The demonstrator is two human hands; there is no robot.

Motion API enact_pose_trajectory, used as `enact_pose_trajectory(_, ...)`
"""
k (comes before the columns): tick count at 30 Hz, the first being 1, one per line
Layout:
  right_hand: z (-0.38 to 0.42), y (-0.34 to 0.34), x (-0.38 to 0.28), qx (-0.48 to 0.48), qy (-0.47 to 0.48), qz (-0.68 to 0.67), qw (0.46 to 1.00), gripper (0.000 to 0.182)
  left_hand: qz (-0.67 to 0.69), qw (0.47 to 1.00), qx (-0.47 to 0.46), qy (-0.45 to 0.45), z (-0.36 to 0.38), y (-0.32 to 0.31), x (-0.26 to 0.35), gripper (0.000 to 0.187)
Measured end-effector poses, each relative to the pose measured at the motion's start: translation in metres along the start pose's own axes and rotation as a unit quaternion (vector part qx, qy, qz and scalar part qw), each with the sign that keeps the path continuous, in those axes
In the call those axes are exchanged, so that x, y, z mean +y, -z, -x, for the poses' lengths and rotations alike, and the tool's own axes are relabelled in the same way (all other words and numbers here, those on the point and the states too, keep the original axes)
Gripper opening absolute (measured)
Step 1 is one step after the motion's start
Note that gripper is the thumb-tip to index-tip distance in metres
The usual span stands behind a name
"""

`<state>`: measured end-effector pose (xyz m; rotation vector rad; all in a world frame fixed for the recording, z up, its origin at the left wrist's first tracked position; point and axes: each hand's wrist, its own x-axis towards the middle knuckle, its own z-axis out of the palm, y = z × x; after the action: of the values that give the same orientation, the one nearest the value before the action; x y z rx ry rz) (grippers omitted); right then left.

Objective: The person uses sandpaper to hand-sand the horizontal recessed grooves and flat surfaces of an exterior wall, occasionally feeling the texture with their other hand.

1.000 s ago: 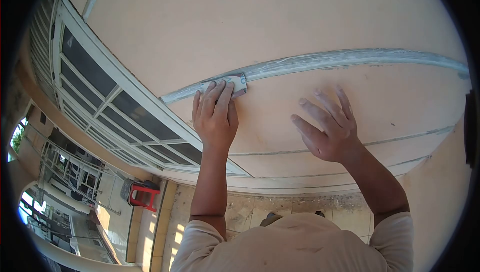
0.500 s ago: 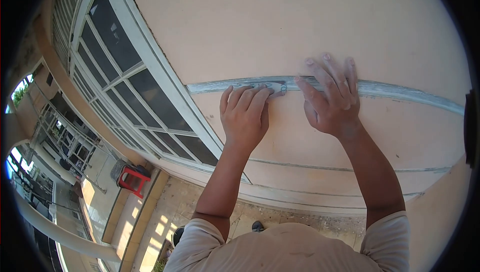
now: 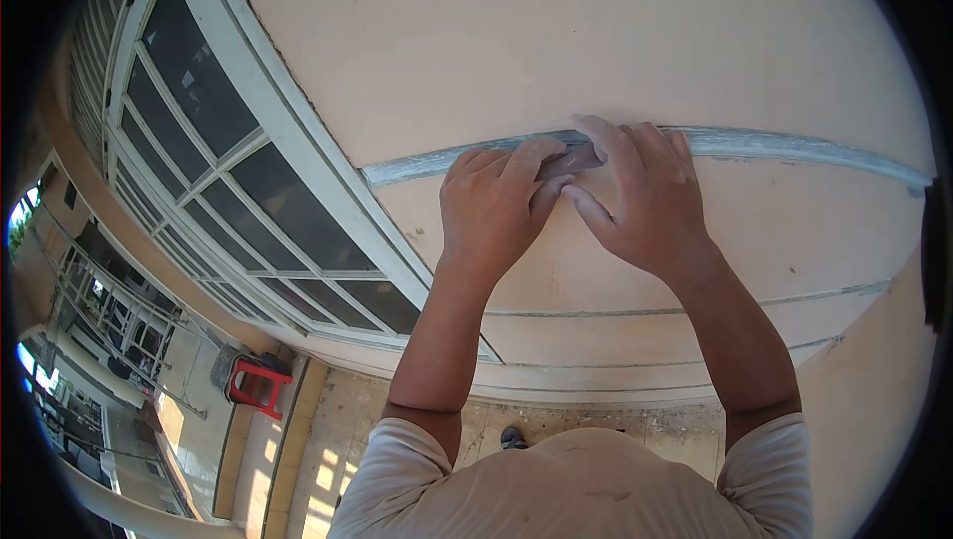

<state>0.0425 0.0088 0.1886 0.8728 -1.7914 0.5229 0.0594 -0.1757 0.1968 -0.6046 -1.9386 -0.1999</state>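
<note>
A folded piece of sandpaper [image 3: 574, 160], greyish with a worn look, lies against the weathered grey-blue groove strip [image 3: 784, 146] that crosses the peach wall. My left hand [image 3: 493, 203] grips its left part, fingers bent over the strip and thumb below. From the other side, my right hand [image 3: 650, 197] closes around the right end with index finger above and thumb beneath. The two thumbs nearly meet. Pale dust coats the fingers of my right hand. Part of the sandpaper is hidden under the fingers.
A white-framed window [image 3: 253, 177] with dark panes stands to the left. Lower down, more thin grooves [image 3: 695, 311] run across the wall. A red plastic stool [image 3: 260, 386] sits on the step at lower left, beside tiled floor [image 3: 333, 440].
My right hand has moved left from lying spread on the wall and strip to the sandpaper. My left hand has shifted slightly, and the sandpaper is now between both hands.
</note>
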Motion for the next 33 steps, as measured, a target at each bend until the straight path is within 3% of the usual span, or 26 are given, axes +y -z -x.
enact_pose_trajectory(4,-0.010,0.006,-0.011,-0.115,-0.016,0.073,0.991,0.027,0.043,0.996,-0.072,0.013,0.000,0.014,-0.009,0.037)
enact_pose_trajectory(9,-0.015,-0.011,-0.045,-0.091,0.011,0.260,0.961,0.018,0.116,0.987,-0.114,0.004,0.011,0.021,-0.031,0.049)
enact_pose_trajectory(10,-0.015,-0.017,-0.053,-0.059,0.025,0.308,0.949,0.017,0.135,0.984,-0.112,-0.010,0.013,0.018,-0.034,0.052)
enact_pose_trajectory(15,-0.013,-0.034,-0.070,-0.079,-0.015,0.304,0.949,0.018,0.176,0.977,-0.087,-0.077,0.022,0.023,-0.042,0.059)
enact_pose_trajectory(17,-0.014,-0.035,-0.074,-0.075,-0.034,0.293,0.953,0.019,0.215,0.964,0.019,-0.156,0.037,0.032,-0.053,0.058)
enact_pose_trajectory(18,-0.014,-0.036,-0.076,-0.066,-0.041,0.275,0.958,0.019,0.227,0.959,0.019,-0.166,0.049,0.031,-0.058,0.058)
enact_pose_trajectory(20,-0.013,-0.039,-0.080,-0.052,-0.060,0.272,0.959,0.020,0.353,0.918,0.161,-0.079,0.086,0.017,-0.070,0.042)
enact_pose_trajectory(22,-0.012,-0.045,-0.084,-0.032,-0.045,0.269,0.962,0.021,0.404,0.891,0.199,-0.047,0.118,0.003,-0.075,0.032)
enact_pose_trajectory(23,-0.012,-0.048,-0.086,-0.033,-0.055,0.277,0.959,0.021,0.415,0.888,0.193,-0.051,0.125,0.001,-0.076,0.032)
enact_pose_trajectory(25,-0.013,-0.054,-0.087,-0.030,-0.049,0.251,0.966,0.021,0.332,0.928,0.149,-0.079,0.135,-0.002,-0.078,0.022)
enact_pose_trajectory(28,-0.011,-0.060,-0.084,-0.009,-0.031,0.231,0.973,0.019,0.312,0.932,0.152,-0.108,0.141,-0.010,-0.086,0.022)
enact_pose_trajectory(31,-0.008,-0.040,-0.075,-0.026,-0.085,0.211,0.973,0.016,0.329,0.925,0.187,-0.031,0.142,-0.026,-0.088,0.013)
enact_pose_trajectory(33,-0.005,-0.034,-0.065,-0.022,-0.110,0.236,0.965,0.014,0.296,0.930,0.212,-0.046,0.151,-0.043,-0.096,0.012)
